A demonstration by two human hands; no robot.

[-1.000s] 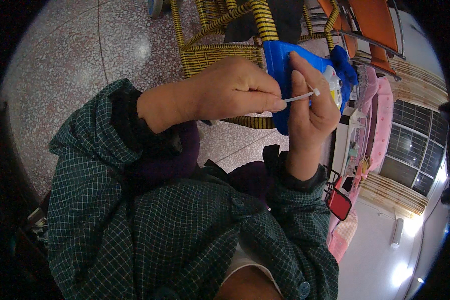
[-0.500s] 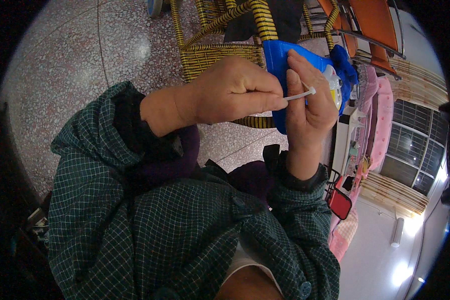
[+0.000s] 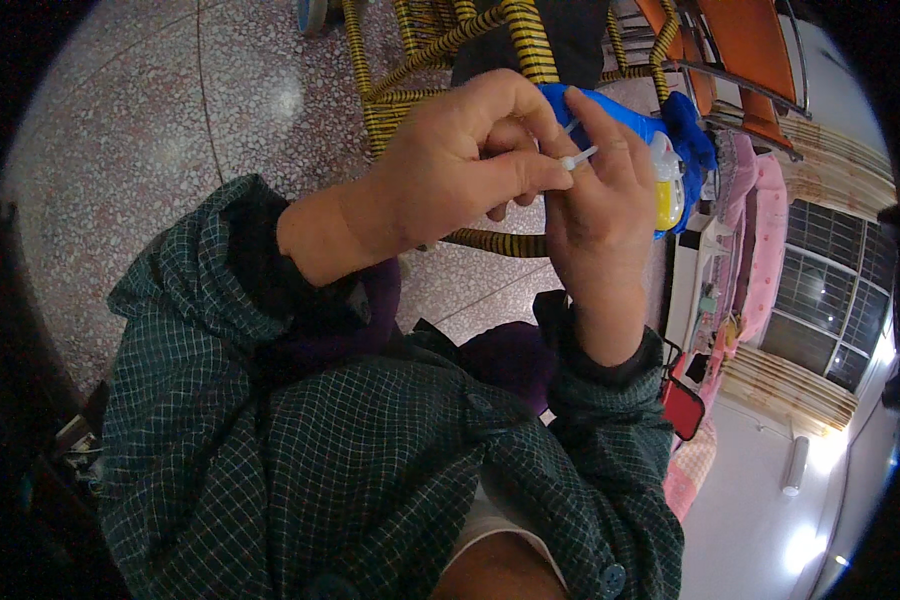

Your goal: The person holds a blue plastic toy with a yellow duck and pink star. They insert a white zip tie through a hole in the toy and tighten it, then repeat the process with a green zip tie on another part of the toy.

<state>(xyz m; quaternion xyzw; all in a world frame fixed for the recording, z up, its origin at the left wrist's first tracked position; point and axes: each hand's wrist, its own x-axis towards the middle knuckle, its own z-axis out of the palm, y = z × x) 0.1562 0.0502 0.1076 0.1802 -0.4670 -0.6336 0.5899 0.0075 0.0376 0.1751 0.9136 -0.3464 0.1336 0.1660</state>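
A thin white cable tie (image 3: 582, 156) is between my two hands, its small head beside my left thumb tip. My left hand (image 3: 450, 175) comes in from the left, its thumb and forefinger closed on the tie and its other fingers curled beneath. My right hand (image 3: 605, 205) is pressed up against it, its fingers bent round the tie; its thumb is mostly hidden. A short white length shows between the forefingers. Behind my right hand sits a blue plastic object (image 3: 620, 118) with a clear and yellow part (image 3: 667, 190) at its side.
Beyond my hands stands a yellow-and-black woven chair (image 3: 530, 45) with a dark cloth (image 3: 480, 55) on it. A fluffy blue thing (image 3: 692, 140) lies by the blue plastic. Orange chairs (image 3: 750, 45) are at the far right, near pink bedding (image 3: 767, 220). The floor (image 3: 140, 110) is speckled stone.
My left hand has risen and its grip has moved to the tie's head. The head has shifted left, off the back of my right fingers. My right hand has turned and bent its fingers.
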